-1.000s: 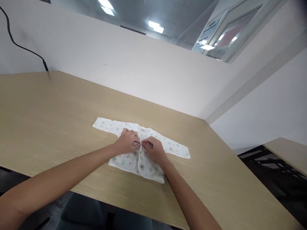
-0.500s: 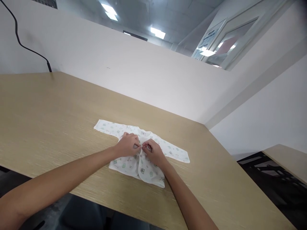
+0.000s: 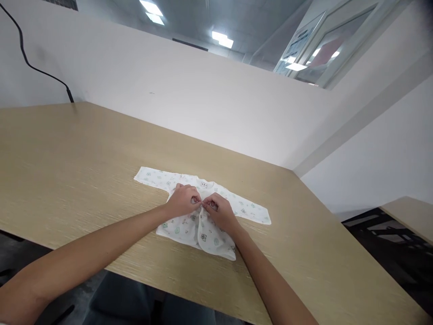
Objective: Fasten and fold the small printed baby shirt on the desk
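Your left hand (image 3: 184,199) and right hand (image 3: 221,213) nearly meet, fingertips pinching the printed white shirt (image 3: 211,237) spread on the table (image 3: 101,176); its cloth looks light, soft and quick to crease, so grip the front edges (image 3: 199,226).

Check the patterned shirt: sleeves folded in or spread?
Spread. The shirt lies on the table, both sleeves stretched out to either side.
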`<state>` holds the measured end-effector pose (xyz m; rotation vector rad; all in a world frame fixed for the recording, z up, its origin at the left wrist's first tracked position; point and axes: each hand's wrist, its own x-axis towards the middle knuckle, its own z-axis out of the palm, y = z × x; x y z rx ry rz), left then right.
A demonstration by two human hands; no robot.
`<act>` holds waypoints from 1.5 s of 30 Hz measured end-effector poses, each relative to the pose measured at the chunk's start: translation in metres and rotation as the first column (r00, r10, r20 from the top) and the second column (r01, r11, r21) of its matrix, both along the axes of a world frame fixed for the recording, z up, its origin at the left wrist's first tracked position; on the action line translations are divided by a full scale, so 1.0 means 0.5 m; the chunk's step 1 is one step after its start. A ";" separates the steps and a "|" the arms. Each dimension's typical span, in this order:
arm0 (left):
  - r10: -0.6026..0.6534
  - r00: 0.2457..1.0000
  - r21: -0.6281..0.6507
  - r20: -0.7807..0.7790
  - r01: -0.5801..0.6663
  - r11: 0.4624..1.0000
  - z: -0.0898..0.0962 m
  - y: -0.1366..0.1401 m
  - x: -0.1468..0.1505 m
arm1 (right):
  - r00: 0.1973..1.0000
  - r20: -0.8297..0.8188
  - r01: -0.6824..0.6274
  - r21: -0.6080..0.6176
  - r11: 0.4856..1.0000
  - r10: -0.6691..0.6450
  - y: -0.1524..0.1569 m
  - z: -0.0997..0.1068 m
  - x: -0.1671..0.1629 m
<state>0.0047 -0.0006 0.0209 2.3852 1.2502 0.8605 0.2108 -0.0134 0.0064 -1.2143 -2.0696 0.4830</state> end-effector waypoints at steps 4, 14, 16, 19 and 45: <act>-0.083 0.995 -0.012 0.056 0.084 0.996 -0.007 0.012 -0.004 | 1.000 -0.016 0.006 0.007 1.000 -0.006 -0.002 -0.001 0.000; -0.102 0.994 0.064 -0.031 0.104 0.993 -0.011 0.008 -0.005 | 0.982 0.138 -0.148 0.142 0.979 0.128 -0.013 0.019 0.025; -0.092 0.994 0.072 -0.050 0.096 0.993 -0.012 0.008 -0.006 | 0.982 0.136 -0.151 0.151 0.977 0.130 -0.016 0.019 0.027; -0.088 0.995 0.071 -0.053 0.091 0.993 -0.014 0.006 -0.009 | 0.986 0.125 -0.126 0.153 0.980 0.108 -0.017 0.013 0.028; -0.107 0.982 0.064 -0.156 0.119 0.991 -0.013 -0.003 -0.020 | 0.998 -0.032 -0.048 0.210 0.977 0.056 -0.019 0.009 0.016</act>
